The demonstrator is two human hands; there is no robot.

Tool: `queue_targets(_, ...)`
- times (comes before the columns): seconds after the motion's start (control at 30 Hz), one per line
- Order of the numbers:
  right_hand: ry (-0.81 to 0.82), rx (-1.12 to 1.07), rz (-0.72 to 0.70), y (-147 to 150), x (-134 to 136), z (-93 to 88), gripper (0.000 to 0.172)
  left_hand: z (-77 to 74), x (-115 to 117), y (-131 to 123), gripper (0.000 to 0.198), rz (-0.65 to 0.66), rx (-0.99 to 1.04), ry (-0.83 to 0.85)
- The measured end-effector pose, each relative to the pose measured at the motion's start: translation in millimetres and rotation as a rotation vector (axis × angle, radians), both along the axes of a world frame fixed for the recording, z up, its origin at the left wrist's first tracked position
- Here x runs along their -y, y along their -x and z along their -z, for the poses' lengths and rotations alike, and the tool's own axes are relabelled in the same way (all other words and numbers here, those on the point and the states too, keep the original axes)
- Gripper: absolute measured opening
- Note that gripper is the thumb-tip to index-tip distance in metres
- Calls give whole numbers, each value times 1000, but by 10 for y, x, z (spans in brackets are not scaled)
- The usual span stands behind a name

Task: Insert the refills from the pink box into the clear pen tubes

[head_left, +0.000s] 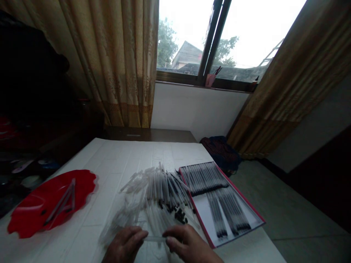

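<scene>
Near the table's front edge my left hand pinches one end of a clear pen barrel. The fingers of my right hand are closed on its other end, so the barrel lies level between both hands. Just beyond them is a loose heap of clear pen barrels, with darker filled pens behind it. Small black caps lie scattered close to my right hand. Crumpled clear plastic bags sit beside my left hand.
To the right, a red-edged box holds rows of black-ended pens. A red scalloped plate with a few pen parts stands at the left of the white table. Dark cloth lies past the table's far right corner.
</scene>
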State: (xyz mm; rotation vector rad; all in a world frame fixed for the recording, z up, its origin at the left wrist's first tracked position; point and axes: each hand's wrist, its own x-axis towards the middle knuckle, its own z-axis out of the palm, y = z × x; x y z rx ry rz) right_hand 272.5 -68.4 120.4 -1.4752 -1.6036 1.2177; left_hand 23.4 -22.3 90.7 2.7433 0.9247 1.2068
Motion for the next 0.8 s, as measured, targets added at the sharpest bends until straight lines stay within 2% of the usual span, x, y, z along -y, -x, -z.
queue_targets(0.03, 22, -5, 10, 11, 30, 57, 19, -17, -8, 9, 25, 16, -16, -5)
queue_targets(0.1, 26, 13, 119, 43, 100, 184, 16, -30, -25, 36, 24, 34, -84, -24)
queue_targets(0.17, -29, 66, 227, 81, 158, 286, 14, -11, -38, 61, 24, 47, -163, -64)
queue_targets(0.2, -77, 97, 236, 97, 174, 316, 12, 8, -44, 66, 23, 61, -186, -98)
queue_targets(0.27, -200, 162, 188, 114, 172, 322, 11, 44, -56, 63, 23, 82, -214, -149)
queue_targets(0.33, -318, 247, 60, 93, 132, 261, 11, 50, -77, 64, 25, 102, -230, -176)
queue_targets(0.4, -437, 364, -71, 18, 77, 166, 13, -5, -112, 114, 30, 107, -252, -149)
queue_targets(0.47, -548, 482, -96, -113, 35, 76, 17, -125, -162, 234, 33, 88, -251, -86)
queue_targets(0.53, -615, 549, -4, -264, 21, 25, 18, -279, -215, 388, 32, -1, -186, -42)
queue_targets(0.63, -598, 572, 133, -402, 40, 61, 17, -448, -273, 513, 27, -71, -184, -7)
queue_targets(0.7, -579, 593, 227, -387, 59, 154, 15, -448, -298, 475, 28, -111, -178, -12)
queue_targets(0.8, -547, 681, 350, -274, 78, 324, 20, -279, -335, 336, 33, -178, -170, -74)
